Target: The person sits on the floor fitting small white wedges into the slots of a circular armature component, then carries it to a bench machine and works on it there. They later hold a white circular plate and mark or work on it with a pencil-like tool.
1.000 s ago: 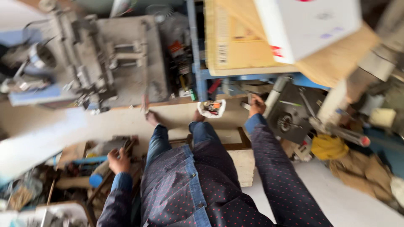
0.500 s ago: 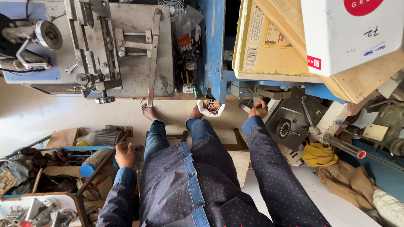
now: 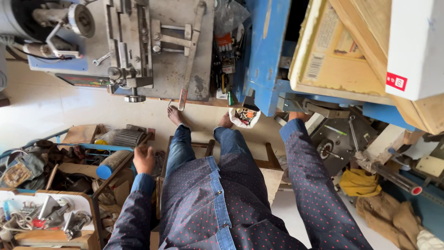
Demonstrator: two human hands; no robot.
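The left hand (image 3: 144, 159) is hanging at lower left of centre, the arm in a dotted sleeve bending down from the frame's bottom edge. Its fingers are curling into a loose fist, gripping nothing that shows, just beside the wooden edge of a crate (image 3: 121, 172) and near a roll (image 3: 112, 164) with a blue end cap.

The right hand (image 3: 296, 115) is reaching forward at upper right of centre, the arm stretching straight. The sleeve cuff is hiding most of it, so I cannot tell whether it is open or closed. It is lying against the lower edge of a blue frame (image 3: 266, 55).

A white bag (image 3: 245, 116) of small parts is sitting on the floor, left of that hand and beside 1 bare foot (image 3: 226, 121). Pale floor (image 3: 55, 109) is lying open at left.
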